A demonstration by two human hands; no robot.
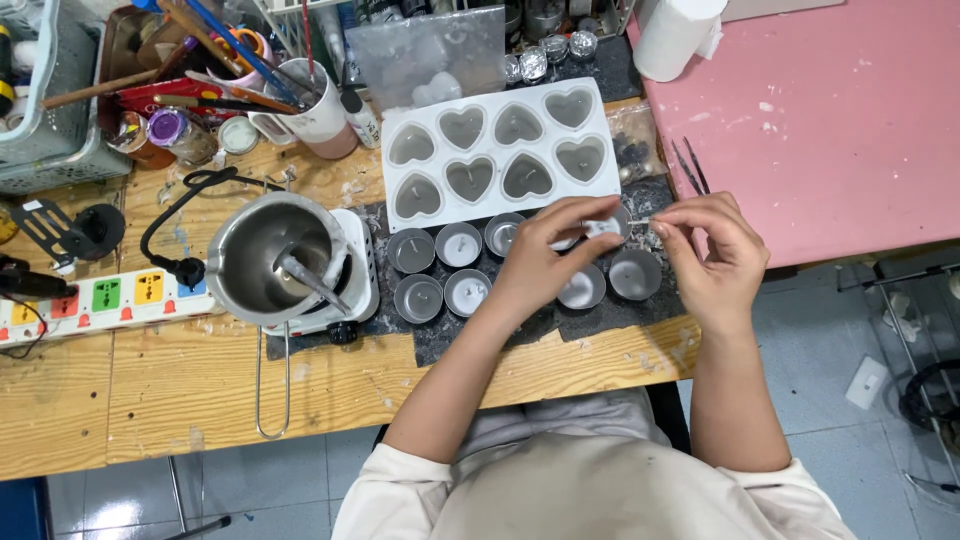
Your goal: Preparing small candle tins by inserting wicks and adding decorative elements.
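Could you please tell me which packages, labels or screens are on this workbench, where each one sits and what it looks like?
Clear plastic bag: back centre, behind the white heart mould, rectangular, frosted.
Small clear packet: right of the mould, holding dark bits.
Power strip: left edge, long and white, with red, green, yellow and blue socket labels.
No screens in view.

Single head-worn view, steeply downward and close over the wooden workbench [200, 390].
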